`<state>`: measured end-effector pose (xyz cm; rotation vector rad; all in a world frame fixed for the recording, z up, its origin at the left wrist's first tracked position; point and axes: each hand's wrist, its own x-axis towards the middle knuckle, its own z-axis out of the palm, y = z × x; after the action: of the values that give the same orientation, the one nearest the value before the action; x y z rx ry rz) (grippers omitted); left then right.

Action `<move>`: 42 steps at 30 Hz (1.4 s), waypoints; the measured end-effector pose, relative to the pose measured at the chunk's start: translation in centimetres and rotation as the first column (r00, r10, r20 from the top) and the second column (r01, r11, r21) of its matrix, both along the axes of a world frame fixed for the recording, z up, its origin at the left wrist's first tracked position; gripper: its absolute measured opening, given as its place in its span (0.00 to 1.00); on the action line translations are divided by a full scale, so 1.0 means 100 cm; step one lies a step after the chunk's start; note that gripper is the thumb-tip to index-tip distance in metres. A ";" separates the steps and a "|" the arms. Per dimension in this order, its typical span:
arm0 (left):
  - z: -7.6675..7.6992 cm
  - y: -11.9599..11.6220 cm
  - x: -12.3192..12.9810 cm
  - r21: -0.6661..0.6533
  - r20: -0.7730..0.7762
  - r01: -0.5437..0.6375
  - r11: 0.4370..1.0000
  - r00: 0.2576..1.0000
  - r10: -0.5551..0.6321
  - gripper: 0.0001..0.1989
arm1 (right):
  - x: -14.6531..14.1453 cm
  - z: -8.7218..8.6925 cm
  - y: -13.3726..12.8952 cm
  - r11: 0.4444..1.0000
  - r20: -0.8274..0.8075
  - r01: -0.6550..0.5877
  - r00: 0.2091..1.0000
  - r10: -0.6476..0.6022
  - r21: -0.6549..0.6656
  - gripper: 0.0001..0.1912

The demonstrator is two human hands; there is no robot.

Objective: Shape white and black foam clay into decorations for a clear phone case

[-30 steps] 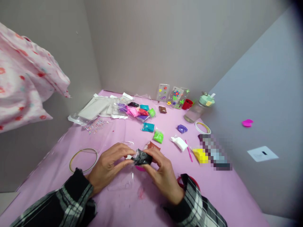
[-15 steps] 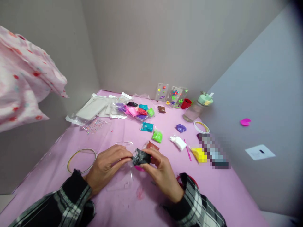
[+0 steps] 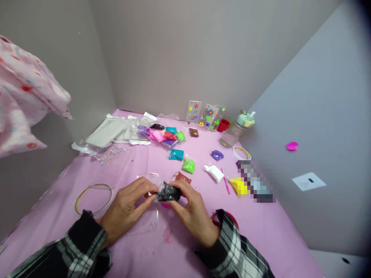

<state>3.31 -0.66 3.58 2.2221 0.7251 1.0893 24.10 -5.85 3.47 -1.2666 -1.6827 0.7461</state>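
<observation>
A small clear packet of black clay (image 3: 169, 192) is held up between both hands over the pink table. My left hand (image 3: 127, 202) pinches the packet's left edge between thumb and fingers. Its right end is gripped by my right hand (image 3: 194, 210), thumb below and fingers on top. Under the hands lies a clear plastic phone case (image 3: 145, 222), partly covered. A brown-red clay packet (image 3: 182, 177) lies just behind the black one, and a bright pink piece (image 3: 166, 205) shows below it. Green (image 3: 189, 165) and teal (image 3: 176, 154) packets lie farther back.
Left of my left hand lies a tape ring (image 3: 93, 199). A red ring (image 3: 232, 219) sits by my right wrist. To the right are a white tube (image 3: 213, 173), a pink stick (image 3: 225, 181) and a yellow packet (image 3: 239, 186). A bottle (image 3: 232, 135) and decorated cases (image 3: 210, 114) stand at the back.
The whole view has shifted slightly, so things appear farther left. Both hands keep their hold on the black clay packet, with little visible change in grip.
</observation>
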 end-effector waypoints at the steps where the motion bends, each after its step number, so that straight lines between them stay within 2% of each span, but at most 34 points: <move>1: 0.000 0.000 0.000 -0.009 -0.007 0.006 1.000 1.000 -0.006 0.08 | 0.000 -0.001 0.000 1.000 0.006 0.000 1.000 0.000 0.004 0.17; 6: 0.002 -0.001 0.001 -0.038 -0.031 0.051 0.998 0.998 -0.052 0.06 | 0.001 -0.004 -0.003 0.998 0.059 -0.061 0.996 0.061 -0.006 0.30; 8: 0.002 -0.002 0.002 -0.030 -0.049 0.045 0.999 0.998 -0.047 0.06 | 0.001 -0.004 -0.003 0.994 0.085 -0.104 0.991 0.102 0.014 0.31; 11: 0.001 -0.004 0.002 -0.015 -0.065 0.012 1.000 0.998 -0.013 0.07 | 0.001 -0.002 -0.005 0.990 0.100 -0.132 0.987 0.128 0.039 0.28; 16: 0.000 -0.007 0.004 -0.014 -0.083 0.001 1.000 0.997 -0.002 0.06 | 0.000 0.000 -0.005 0.994 0.090 -0.111 0.990 0.110 0.000 0.28; 21: 0.005 -0.005 0.006 -0.038 -0.070 0.040 0.998 0.997 -0.043 0.07 | -0.002 0.004 -0.004 0.997 0.045 -0.069 0.996 0.071 -0.044 0.19; 27: 0.004 -0.005 0.005 -0.037 -0.018 0.093 0.995 0.995 -0.094 0.07 | -0.004 0.008 -0.004 0.988 -0.065 -0.022 0.998 0.012 -0.156 0.12; 31: 0.001 -0.008 0.006 -0.068 -0.015 0.083 0.994 0.996 -0.084 0.07 | -0.006 0.008 -0.003 0.972 -0.182 -0.080 0.983 0.040 -0.221 0.08; 36: 0.001 -0.009 0.009 -0.078 0.028 0.040 0.996 0.999 -0.038 0.05 | -0.008 0.010 -0.004 0.975 -0.189 -0.088 0.981 0.049 -0.203 0.10; 42: 0.001 -0.009 0.007 -0.103 0.037 0.081 0.991 0.996 -0.077 0.08 | -0.009 0.011 -0.004 0.983 -0.150 -0.059 0.988 0.033 -0.174 0.05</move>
<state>4.02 -1.60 3.67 2.1208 0.6594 1.0238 23.24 -6.27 4.62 -1.2645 -1.5575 1.0116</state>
